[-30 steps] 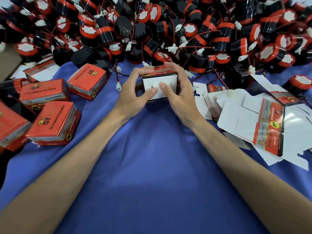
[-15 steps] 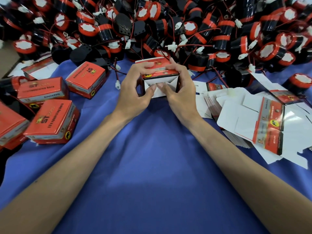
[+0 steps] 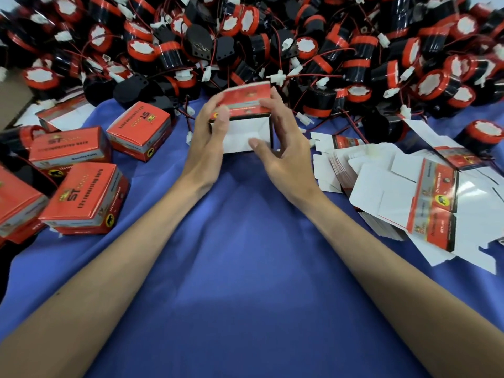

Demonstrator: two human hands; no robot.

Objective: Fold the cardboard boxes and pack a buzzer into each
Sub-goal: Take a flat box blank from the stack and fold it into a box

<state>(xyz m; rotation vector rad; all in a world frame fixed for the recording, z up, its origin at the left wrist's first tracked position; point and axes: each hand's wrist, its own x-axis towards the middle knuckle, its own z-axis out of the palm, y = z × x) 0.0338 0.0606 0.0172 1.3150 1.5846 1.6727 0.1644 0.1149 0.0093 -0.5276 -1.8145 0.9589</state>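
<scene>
A small red and white cardboard box [image 3: 245, 132] stands on the blue cloth at the centre, its white end flaps facing me and its red top panel tilted up. My left hand [image 3: 208, 137] grips its left side, thumb on the front corner. My right hand [image 3: 283, 143] holds its right side, with the thumb pressing the white flap. Behind the box lies a big heap of black and red buzzers [image 3: 321, 55] with red wires and white plugs. What is inside the box is hidden.
Several folded red boxes [image 3: 84, 197] lie on the left. A stack of flat, unfolded box blanks [image 3: 409, 192] is spread on the right. One loose buzzer [image 3: 482, 132] sits at the far right. Blue cloth [image 3: 245, 268] covers the table in front of me.
The box has been turned and its red top panel has lifted towards me. Both thumbs have moved from the middle of the white end flap outwards to the sides.
</scene>
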